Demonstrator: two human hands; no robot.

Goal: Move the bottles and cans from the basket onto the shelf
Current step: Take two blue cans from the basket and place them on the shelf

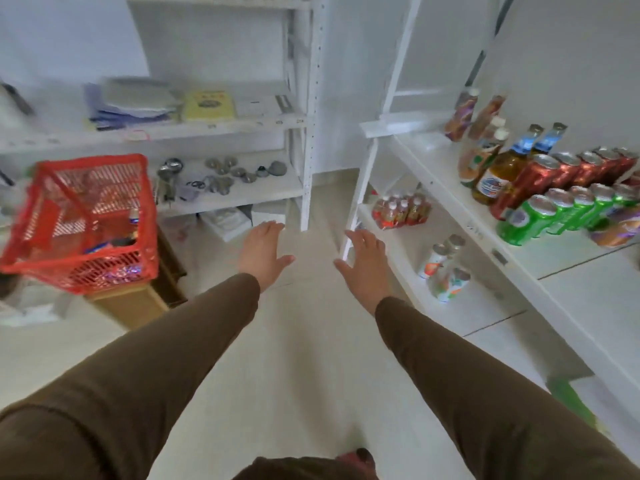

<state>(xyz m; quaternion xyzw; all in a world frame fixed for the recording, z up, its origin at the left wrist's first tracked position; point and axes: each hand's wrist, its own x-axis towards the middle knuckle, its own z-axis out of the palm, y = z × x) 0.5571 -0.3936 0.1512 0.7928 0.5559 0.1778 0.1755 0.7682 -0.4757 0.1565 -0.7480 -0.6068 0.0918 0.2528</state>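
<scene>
Currently both hands empty, fingers spread: left hand (262, 247), right hand (366, 258) hang mid-aisle, right of the red basket (104, 261). Basket, on a box, holds remaining items. Shelf (446, 157), further right, already has cans (533, 220) in rows, probably for tidy stocking.

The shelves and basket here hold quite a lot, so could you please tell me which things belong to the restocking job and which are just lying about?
Part of the job:
red basket
bottle in it
drinks shelf
red cans
green cans
left hand
right hand

Just lying about:
stacked papers
yellow booklet
metal utensils
</scene>
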